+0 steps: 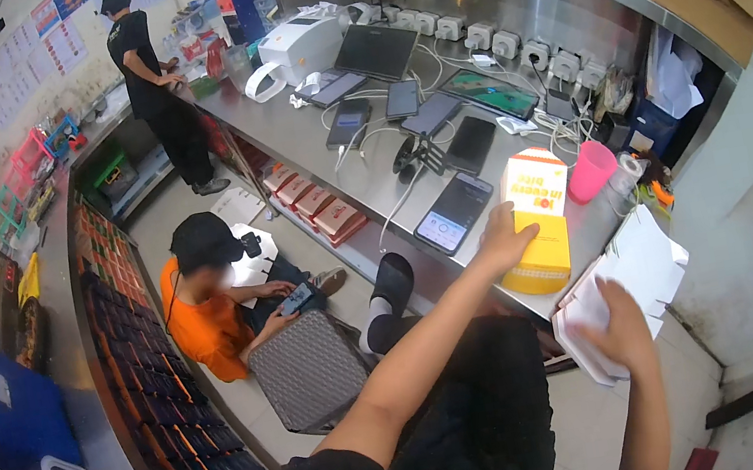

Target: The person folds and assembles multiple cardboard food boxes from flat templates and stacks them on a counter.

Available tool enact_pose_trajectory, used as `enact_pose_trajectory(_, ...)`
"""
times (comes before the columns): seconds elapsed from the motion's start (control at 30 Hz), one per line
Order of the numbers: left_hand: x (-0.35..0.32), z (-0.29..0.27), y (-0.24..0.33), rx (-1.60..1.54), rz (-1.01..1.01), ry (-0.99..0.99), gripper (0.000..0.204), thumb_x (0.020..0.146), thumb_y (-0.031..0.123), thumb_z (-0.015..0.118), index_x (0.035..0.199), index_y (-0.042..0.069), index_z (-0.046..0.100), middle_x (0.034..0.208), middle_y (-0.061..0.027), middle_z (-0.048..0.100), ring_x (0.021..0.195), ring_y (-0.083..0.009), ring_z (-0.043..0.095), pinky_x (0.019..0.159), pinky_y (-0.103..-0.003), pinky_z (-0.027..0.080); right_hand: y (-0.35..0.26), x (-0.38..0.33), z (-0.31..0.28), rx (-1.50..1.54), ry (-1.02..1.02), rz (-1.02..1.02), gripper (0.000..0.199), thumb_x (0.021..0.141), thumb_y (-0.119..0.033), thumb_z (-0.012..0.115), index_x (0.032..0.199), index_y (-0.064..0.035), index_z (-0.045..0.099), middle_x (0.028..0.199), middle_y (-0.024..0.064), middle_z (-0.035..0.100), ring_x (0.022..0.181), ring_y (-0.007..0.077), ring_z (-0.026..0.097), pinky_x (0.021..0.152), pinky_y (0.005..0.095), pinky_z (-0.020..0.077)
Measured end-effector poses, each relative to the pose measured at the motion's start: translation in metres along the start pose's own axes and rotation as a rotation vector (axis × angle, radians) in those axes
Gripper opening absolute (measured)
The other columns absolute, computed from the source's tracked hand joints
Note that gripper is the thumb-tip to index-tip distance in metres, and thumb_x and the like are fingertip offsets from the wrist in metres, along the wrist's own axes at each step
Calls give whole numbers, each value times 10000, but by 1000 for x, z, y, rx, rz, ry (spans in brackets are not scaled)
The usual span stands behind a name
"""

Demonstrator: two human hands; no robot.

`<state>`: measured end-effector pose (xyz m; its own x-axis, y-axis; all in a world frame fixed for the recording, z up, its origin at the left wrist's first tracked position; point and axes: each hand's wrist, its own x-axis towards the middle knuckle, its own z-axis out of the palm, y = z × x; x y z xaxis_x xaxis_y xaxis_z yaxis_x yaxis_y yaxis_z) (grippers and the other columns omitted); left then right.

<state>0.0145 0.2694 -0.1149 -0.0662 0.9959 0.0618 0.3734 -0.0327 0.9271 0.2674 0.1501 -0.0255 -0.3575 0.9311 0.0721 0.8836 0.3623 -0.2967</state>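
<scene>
My left hand (503, 242) is closed on the side of a yellow and white paper carton (541, 247), which is at the counter's near edge. My right hand (623, 325) lies against a stack of flat white cardboard blanks (628, 278), thumb and fingers apart. The stack overhangs the counter's right end. Beside the carton stands a pink plastic cup (591, 170). A lit phone (454, 212) lies just left of the carton.
Several phones, a tablet (489, 94), cables and chargers cover the steel counter (300, 133), along with a white label printer (302, 45). A seated person in orange (207, 313) holds a phone near a grey woven stool (308, 371). Another person (158, 92) stands farther back.
</scene>
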Motion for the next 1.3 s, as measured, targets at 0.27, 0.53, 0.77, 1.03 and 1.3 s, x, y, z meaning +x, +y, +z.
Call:
enact_pose_trajectory(0.27, 1, 1, 1, 40, 36, 89, 760, 901, 399, 680, 1469, -14, 391, 1495, -240, 421, 1394, -377, 422, 1152, -438, 352, 20, -48, -10, -16, -129, -77, 573, 856, -367, 755, 1330, -67, 635, 1462, 255, 505, 1385, 433, 429, 1134, 495, 361)
enact_pose_trajectory(0.53, -16, -8, 24, 82, 36, 130, 708, 883, 338, 714, 1419, -28, 431, 1374, -268, 516, 1295, -414, 504, 1093, -447, 412, 27, -36, -20, 38, 23, -29, 211, 950, -162, 586, 953, 12, 705, 835, 272, 635, 764, 426, 636, 681, 467, 484)
enact_pose_trajectory(0.77, -79, -10, 79, 270, 511, 545, 600, 889, 261, 727, 1349, -33, 479, 1391, -262, 509, 1281, -428, 508, 1099, -475, 402, -8, -57, -44, -69, 649, 15, 222, 992, -157, 549, 926, 8, 682, 810, 226, 650, 712, 401, 632, 638, 464, 470)
enact_pose_trajectory(1.03, -186, 87, 69, -57, 860, 270, 618, 928, 297, 663, 1437, 17, 455, 1537, -264, 348, 1421, -427, 366, 1169, -570, 266, 0, -47, 15, 96, 474, 29, 254, 1010, -171, 547, 899, 15, 677, 766, 234, 650, 643, 361, 628, 602, 417, 464)
enact_pose_trajectory(1.3, -200, 99, 32, 400, 693, 9, 553, 972, 329, 593, 1419, 15, 501, 1529, -243, 399, 1444, -384, 348, 1187, -659, 149, 9, -43, -4, 163, 537, 116, 289, 1033, -188, 518, 895, 36, 635, 720, 224, 610, 606, 317, 580, 606, 411, 441)
